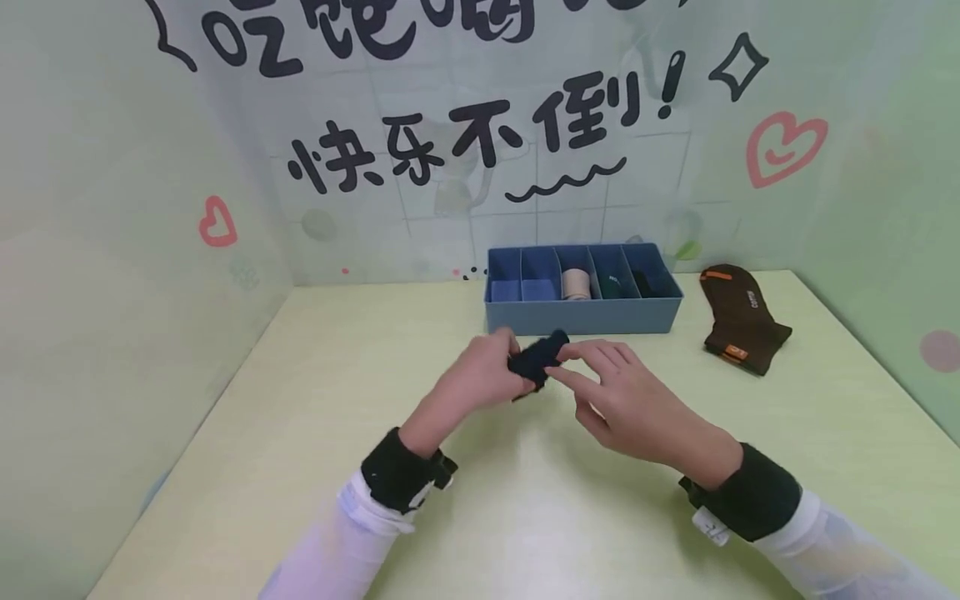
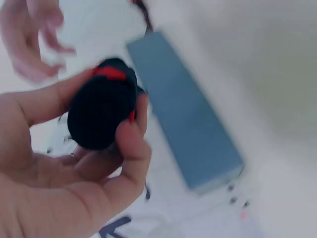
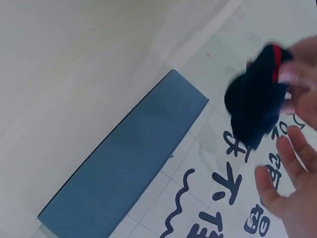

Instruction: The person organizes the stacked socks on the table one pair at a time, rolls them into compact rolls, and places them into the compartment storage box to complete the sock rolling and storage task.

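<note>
A dark navy rolled sock (image 1: 537,360) with red bands, seen closely in the left wrist view (image 2: 99,109), is gripped between the thumb and fingers of my left hand (image 1: 486,372). It is held just in front of the blue divided box (image 1: 585,318). My right hand (image 1: 633,408) is at the right of the roll, its index finger and thumb extended with their tips right by the sock in the head view. In the right wrist view, the right fingers (image 3: 292,156) are spread, apart from the sock (image 3: 257,99).
Inside the box's compartments are a beige roll (image 1: 576,284), a dark green roll (image 1: 611,286) and a black item (image 1: 644,284) at the right end. A flat brown sock (image 1: 738,312) with orange marks lies right of the box. Printed walls (image 1: 420,225) border the pale table (image 1: 360,358).
</note>
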A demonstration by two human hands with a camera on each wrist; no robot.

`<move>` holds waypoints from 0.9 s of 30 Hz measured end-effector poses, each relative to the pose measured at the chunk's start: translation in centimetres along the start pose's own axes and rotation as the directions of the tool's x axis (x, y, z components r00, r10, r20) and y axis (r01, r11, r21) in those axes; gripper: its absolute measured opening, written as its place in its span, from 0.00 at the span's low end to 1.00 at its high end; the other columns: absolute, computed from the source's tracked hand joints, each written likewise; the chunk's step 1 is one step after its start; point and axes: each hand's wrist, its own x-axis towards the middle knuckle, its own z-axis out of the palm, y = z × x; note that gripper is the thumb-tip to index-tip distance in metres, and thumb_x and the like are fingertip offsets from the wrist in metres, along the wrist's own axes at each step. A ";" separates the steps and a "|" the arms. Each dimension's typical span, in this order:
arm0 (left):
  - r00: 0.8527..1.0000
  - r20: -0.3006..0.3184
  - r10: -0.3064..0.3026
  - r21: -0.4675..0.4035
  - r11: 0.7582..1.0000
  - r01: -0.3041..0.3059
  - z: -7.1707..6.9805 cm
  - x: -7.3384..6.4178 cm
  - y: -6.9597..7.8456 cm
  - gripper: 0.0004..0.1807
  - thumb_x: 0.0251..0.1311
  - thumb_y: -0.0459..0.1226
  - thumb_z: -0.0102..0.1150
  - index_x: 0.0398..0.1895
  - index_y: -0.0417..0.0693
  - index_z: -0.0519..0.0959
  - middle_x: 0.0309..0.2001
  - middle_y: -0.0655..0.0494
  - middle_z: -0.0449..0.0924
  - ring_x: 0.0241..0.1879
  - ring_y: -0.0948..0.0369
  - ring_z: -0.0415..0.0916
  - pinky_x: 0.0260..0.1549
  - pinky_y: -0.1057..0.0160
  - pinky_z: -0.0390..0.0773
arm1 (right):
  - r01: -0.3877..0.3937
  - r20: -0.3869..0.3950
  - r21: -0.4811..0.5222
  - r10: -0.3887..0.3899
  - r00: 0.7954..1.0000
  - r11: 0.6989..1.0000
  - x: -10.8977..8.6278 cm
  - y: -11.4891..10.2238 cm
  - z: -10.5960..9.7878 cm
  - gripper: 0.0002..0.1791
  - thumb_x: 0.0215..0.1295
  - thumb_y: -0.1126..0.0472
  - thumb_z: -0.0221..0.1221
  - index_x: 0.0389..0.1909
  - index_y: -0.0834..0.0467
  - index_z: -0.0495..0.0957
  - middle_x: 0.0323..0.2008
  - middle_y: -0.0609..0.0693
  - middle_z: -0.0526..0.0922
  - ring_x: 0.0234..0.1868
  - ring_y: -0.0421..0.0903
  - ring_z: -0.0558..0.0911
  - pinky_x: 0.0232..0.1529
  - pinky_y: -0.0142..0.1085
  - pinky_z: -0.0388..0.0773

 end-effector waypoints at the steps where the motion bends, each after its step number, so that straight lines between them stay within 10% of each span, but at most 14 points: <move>1: 0.999 -0.047 -0.006 -0.010 1.000 0.005 -0.9 0.7 0.4 0.24 0.62 0.41 0.76 0.54 0.41 0.76 0.50 0.42 0.85 0.41 0.52 0.84 0.39 0.57 0.84 | -0.006 -0.039 0.008 0.007 0.999 1.000 0.0 0.1 -0.1 0.26 0.60 0.68 0.68 0.62 0.57 0.83 0.56 0.56 0.82 0.59 0.57 0.81 0.61 0.56 0.79; 8: 0.959 -0.285 -0.011 -0.003 1.000 0.011 -4.8 6.3 4.0 0.21 0.63 0.42 0.72 0.52 0.40 0.78 0.50 0.45 0.84 0.46 0.51 0.83 0.44 0.54 0.84 | -0.028 -0.054 0.006 0.029 0.998 1.000 -0.6 0.7 0.1 0.22 0.59 0.69 0.66 0.56 0.55 0.85 0.50 0.52 0.83 0.56 0.55 0.80 0.64 0.65 0.73; 16: 0.913 -0.404 0.060 0.140 0.990 -0.003 -3.0 12.6 5.8 0.15 0.68 0.38 0.65 0.50 0.40 0.73 0.40 0.46 0.82 0.37 0.51 0.85 0.33 0.58 0.82 | -0.069 -0.001 0.001 0.069 0.998 0.998 -1.1 0.9 0.2 0.22 0.58 0.70 0.66 0.54 0.54 0.86 0.50 0.52 0.84 0.57 0.55 0.80 0.68 0.73 0.68; 23: 0.935 -0.355 0.028 0.286 0.955 0.080 -1.0 15.3 5.2 0.27 0.76 0.38 0.58 0.73 0.40 0.67 0.58 0.42 0.83 0.55 0.46 0.86 0.54 0.53 0.86 | -0.107 0.112 -0.018 0.108 0.988 0.994 -0.7 0.7 0.2 0.20 0.61 0.68 0.67 0.54 0.53 0.87 0.52 0.51 0.85 0.58 0.55 0.81 0.71 0.73 0.65; 27: 0.950 -0.311 0.043 0.392 0.916 0.087 0.1 16.5 4.6 0.18 0.78 0.37 0.55 0.65 0.39 0.79 0.57 0.43 0.85 0.56 0.47 0.85 0.58 0.53 0.85 | -0.120 0.135 -0.012 0.121 0.983 0.993 -0.6 0.7 0.1 0.18 0.62 0.68 0.67 0.53 0.53 0.87 0.52 0.51 0.84 0.58 0.55 0.81 0.72 0.73 0.64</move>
